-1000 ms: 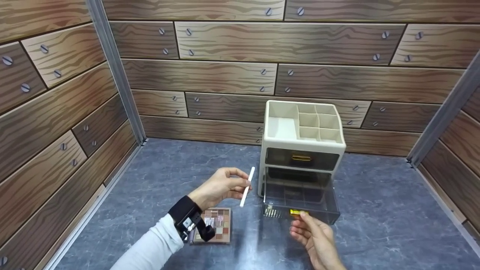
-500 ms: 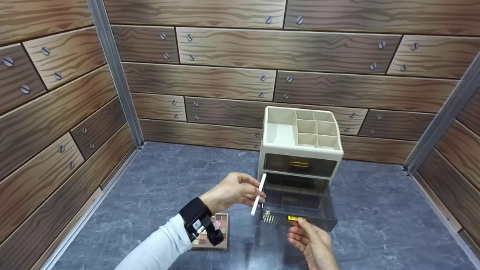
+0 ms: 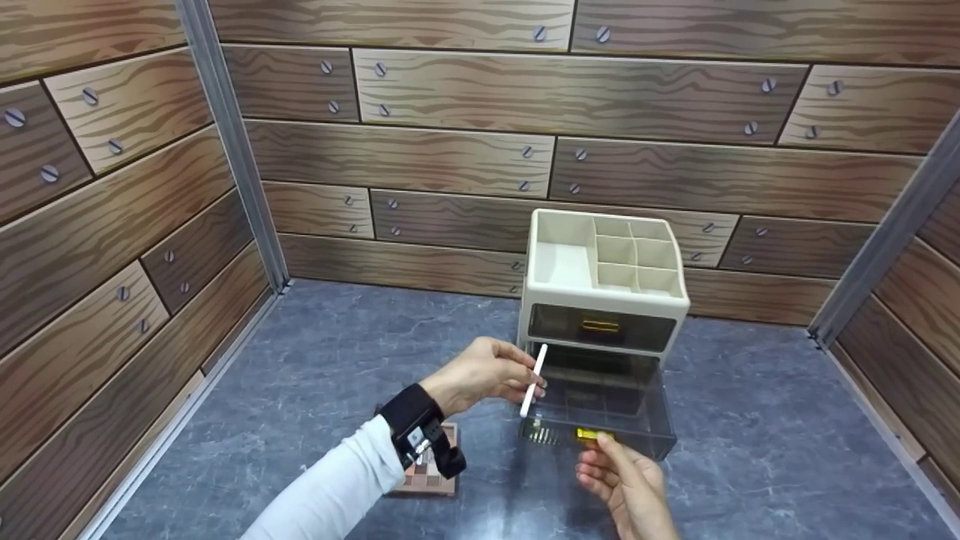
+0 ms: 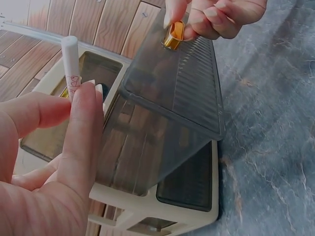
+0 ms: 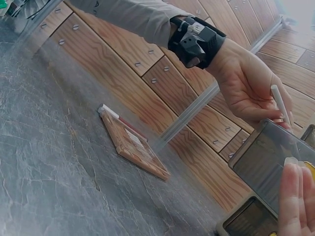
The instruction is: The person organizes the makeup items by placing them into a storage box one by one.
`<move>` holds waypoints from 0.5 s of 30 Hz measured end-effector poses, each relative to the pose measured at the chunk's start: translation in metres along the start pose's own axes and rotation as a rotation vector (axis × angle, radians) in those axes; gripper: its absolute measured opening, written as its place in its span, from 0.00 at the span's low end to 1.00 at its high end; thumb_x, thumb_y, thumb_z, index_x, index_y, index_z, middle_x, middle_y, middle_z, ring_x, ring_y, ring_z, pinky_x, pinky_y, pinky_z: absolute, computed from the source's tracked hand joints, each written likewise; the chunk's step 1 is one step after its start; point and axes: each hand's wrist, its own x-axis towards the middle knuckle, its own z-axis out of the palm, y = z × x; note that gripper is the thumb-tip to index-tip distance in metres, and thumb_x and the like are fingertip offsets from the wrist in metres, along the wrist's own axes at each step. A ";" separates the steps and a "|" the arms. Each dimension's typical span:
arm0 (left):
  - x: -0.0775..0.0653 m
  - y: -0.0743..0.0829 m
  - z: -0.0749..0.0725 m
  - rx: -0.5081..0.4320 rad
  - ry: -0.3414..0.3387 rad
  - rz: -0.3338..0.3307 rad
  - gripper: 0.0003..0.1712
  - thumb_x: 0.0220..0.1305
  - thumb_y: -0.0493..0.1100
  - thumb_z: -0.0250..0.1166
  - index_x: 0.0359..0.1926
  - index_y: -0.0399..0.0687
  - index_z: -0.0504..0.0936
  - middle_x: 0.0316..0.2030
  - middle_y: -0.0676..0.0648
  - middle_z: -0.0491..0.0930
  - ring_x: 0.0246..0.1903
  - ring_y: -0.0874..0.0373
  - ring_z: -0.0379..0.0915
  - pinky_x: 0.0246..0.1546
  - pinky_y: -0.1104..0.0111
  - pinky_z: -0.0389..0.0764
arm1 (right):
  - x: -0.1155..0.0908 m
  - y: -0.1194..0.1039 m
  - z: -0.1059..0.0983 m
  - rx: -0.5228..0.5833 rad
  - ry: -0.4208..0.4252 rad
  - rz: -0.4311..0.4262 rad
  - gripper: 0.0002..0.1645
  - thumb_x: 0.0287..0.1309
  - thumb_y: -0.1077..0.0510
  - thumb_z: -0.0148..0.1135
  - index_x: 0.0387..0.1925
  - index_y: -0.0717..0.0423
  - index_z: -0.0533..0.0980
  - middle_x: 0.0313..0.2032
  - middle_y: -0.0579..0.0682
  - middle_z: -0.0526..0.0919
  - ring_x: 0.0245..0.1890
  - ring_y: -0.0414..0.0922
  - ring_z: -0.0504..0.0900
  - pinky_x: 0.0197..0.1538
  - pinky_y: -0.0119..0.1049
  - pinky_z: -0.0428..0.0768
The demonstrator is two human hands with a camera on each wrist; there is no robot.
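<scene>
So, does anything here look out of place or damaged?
Nothing stands out. The lower drawer is pulled out by its gold handle, which the right hand pinches; the left hand holds a white stick beside it.

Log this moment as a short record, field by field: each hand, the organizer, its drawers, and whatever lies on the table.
left hand: pinches a thin white stick above the open drawer's left edge
right hand: holds the gold handle of the lower drawer
lower drawer: pulled out, smoky clear plastic
upper drawer: closed
organizer: cream, open compartments on top
eyeshadow palette: flat on the grey table, partly hidden behind the left wrist
</scene>
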 end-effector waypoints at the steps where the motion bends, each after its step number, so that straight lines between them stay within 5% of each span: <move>1: 0.001 0.000 0.001 -0.003 0.000 0.000 0.11 0.67 0.27 0.66 0.50 0.27 0.80 0.42 0.34 0.88 0.41 0.47 0.89 0.47 0.60 0.90 | 0.000 0.000 0.000 -0.002 0.004 0.005 0.18 0.79 0.59 0.52 0.34 0.56 0.84 0.26 0.47 0.87 0.27 0.38 0.87 0.39 0.30 0.89; 15: 0.017 0.011 0.025 0.104 0.014 0.032 0.08 0.63 0.26 0.69 0.43 0.27 0.83 0.34 0.36 0.89 0.37 0.46 0.90 0.41 0.63 0.91 | 0.005 -0.002 -0.003 -0.025 0.031 0.047 0.17 0.78 0.59 0.53 0.33 0.55 0.85 0.26 0.47 0.87 0.28 0.39 0.88 0.40 0.32 0.90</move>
